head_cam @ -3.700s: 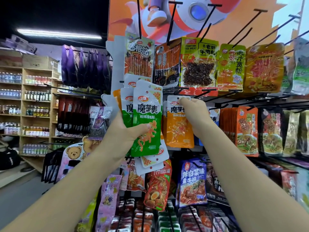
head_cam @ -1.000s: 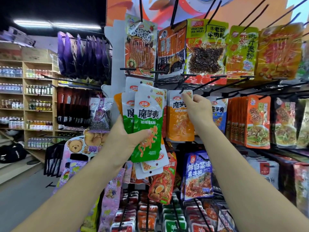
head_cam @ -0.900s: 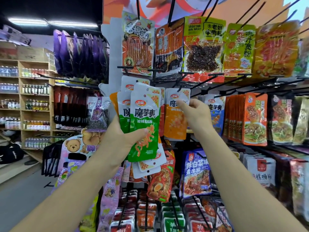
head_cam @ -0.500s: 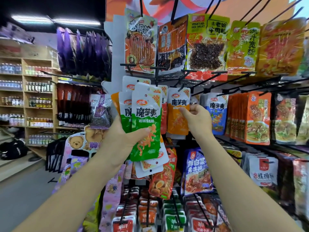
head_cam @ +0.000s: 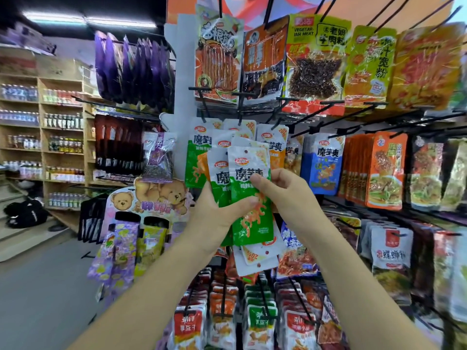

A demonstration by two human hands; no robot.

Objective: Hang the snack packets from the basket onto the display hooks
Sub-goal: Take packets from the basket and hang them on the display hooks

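Gripping a fanned stack (head_cam: 218, 173) of green packets, the left hand (head_cam: 217, 210) holds it in front of the hooks (head_cam: 249, 94), thumb pressed across the front packet (head_cam: 252, 223). The right hand (head_cam: 285, 195) pinches that packet at mid-height, fingers curled. An orange packet (head_cam: 276, 157) hangs just behind.

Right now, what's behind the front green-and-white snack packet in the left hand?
Behind the front green-and-white snack packet, a second green-and-white packet and an orange packet's edge show at its left; white packet ends poke out below. How many are stacked is hidden.
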